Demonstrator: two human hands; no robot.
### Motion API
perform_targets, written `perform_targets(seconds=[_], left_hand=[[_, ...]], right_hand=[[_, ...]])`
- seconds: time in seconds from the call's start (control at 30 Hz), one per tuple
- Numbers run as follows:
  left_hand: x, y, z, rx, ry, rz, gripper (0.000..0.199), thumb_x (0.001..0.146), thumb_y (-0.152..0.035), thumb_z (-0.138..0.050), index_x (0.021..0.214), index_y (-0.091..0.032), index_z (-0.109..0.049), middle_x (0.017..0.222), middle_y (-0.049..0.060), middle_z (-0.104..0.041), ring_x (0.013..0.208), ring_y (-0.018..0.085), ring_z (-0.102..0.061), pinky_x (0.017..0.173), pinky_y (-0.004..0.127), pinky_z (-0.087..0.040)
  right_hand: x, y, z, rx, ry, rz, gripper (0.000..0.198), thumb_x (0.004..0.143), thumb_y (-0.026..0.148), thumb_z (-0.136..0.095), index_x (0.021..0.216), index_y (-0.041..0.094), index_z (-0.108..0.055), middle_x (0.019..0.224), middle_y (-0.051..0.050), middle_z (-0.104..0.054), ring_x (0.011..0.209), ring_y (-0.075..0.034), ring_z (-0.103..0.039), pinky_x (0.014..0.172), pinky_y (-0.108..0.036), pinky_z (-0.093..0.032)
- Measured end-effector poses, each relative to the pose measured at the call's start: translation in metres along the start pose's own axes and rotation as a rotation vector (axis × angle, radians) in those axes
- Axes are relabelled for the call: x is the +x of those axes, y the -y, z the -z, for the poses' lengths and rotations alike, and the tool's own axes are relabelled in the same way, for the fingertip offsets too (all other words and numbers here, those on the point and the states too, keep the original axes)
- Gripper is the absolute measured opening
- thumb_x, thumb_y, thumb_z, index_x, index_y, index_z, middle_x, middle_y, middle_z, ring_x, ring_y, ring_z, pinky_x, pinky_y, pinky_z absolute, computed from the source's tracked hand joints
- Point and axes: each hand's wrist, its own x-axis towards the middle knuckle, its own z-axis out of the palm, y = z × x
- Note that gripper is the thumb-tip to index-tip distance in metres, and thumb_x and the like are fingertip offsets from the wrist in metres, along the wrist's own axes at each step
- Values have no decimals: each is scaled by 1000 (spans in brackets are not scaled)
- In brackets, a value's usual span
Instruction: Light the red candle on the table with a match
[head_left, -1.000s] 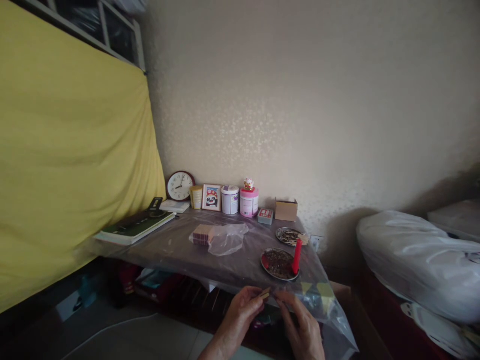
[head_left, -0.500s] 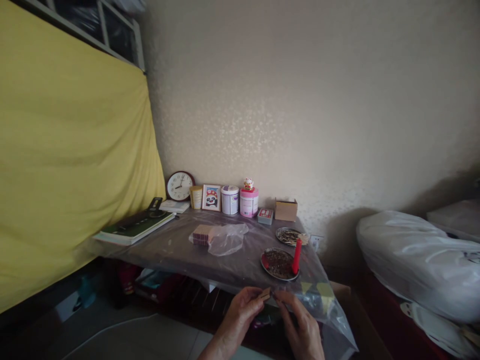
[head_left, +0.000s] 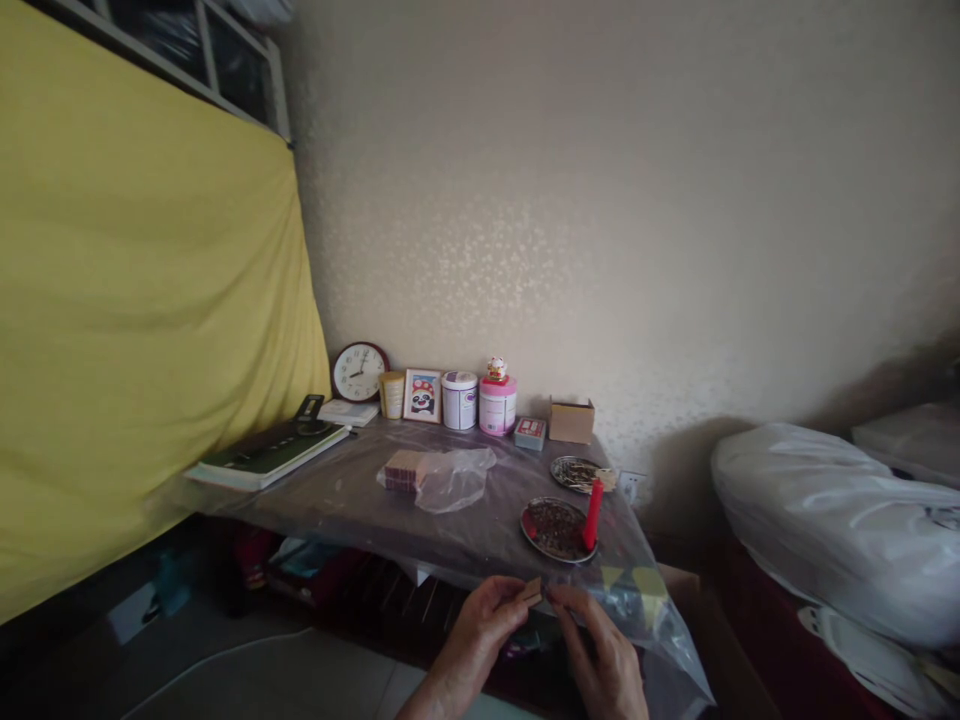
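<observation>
My left hand pinches a small tan matchbox at the table's front edge. Close beside the box's right end, my right hand is closed with its fingertips pressed together. What it holds is too small and dark to make out. Beyond the hands, a round metal plate bears dark burnt bits, and a red candle stands at its right side. A second plate behind it carries several matchsticks. Left of these lies a pack of matchboxes partly in clear plastic wrap.
Plastic sheeting covers the table. Along the wall stand a clock, a panda picture, two tubs, a card box and a cardboard box. A green book lies left; a white bag bulges right.
</observation>
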Motion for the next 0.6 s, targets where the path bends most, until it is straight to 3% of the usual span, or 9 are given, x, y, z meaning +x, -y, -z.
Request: perform_targets(seconds=[0.33, 0.6], left_hand=[[-1, -2, -4, -44, -35, 36, 20, 72, -29, -68, 87, -16, -67, 94, 8, -69, 95, 22, -57, 87, 35, -39], [1, -4, -12, -145, -27, 2, 17, 75, -27, -65, 88, -16, -67, 94, 8, -69, 96, 21, -58, 89, 34, -39]], right_hand=[[5, 8, -2, -12, -89, -98, 19, 91, 26, -43, 94, 21, -61, 85, -4, -71, 80, -16, -69, 72, -23, -55], [11, 9, -6, 18, -145, -88, 16, 89, 24, -46, 93, 21, -61, 87, -5, -69, 82, -17, -67, 75, -26, -54]])
